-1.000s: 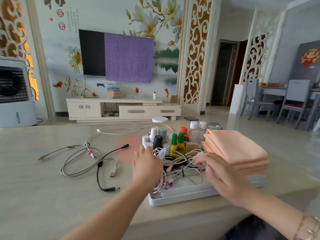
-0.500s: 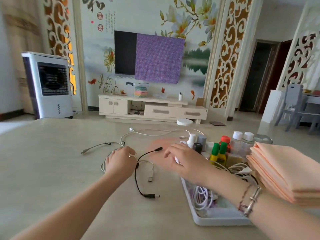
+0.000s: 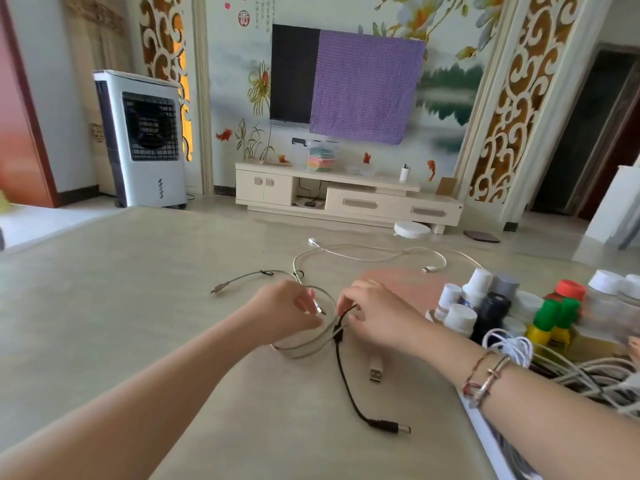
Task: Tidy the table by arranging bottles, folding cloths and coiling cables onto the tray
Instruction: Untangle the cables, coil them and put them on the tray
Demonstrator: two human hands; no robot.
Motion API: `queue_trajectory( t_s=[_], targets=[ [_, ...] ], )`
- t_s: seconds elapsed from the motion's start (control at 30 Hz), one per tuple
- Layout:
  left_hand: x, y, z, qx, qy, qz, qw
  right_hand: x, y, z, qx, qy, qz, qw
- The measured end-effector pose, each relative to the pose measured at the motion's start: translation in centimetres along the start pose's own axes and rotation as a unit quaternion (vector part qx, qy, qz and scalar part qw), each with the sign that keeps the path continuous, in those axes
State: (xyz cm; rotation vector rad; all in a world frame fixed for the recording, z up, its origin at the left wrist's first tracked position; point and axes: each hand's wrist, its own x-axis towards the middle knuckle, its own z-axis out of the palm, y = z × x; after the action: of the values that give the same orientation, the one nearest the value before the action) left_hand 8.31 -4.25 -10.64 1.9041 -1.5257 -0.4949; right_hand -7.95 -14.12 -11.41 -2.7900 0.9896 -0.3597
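- I saw the grey cable (image 3: 313, 344) lying in a loose coil on the table (image 3: 104, 306), left of the tray (image 3: 485, 431), its free end trailing off to the far left
- My left hand (image 3: 280, 315) sat on the coil, fingers curled in and pinching its small plug end
- My right hand (image 3: 377, 318) was just beside it, fingertips closed narrowly on the upper end of the black cable (image 3: 346, 379)
- That black cable ran toward me across the table and ended in a barrel plug; a USB plug (image 3: 375, 372) lay just right of it
- A white cable (image 3: 374, 254) lay loose farther back on the table
- In the tray at the right stood the bottles (image 3: 491, 313), with coiled white cables (image 3: 512, 348) in front of them, partly behind my right wrist
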Motion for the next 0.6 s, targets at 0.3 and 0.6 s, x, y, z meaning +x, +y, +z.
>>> queue_trajectory(
  t_s=[0.3, 0.6],
  targets=[
    [-0.6, -0.9, -0.2, 0.05, 0.016, -0.004, 0.999, -1.3, -1.3, -0.9, -0.022, -0.086, 0.097, 0.991],
    [-1.8, -1.0, -3.7, -0.054, 0.047, -0.034, 0.997, -1.9, -1.4, -2.4, -0.056, -0.121, 0.12, 0.984]
  ],
)
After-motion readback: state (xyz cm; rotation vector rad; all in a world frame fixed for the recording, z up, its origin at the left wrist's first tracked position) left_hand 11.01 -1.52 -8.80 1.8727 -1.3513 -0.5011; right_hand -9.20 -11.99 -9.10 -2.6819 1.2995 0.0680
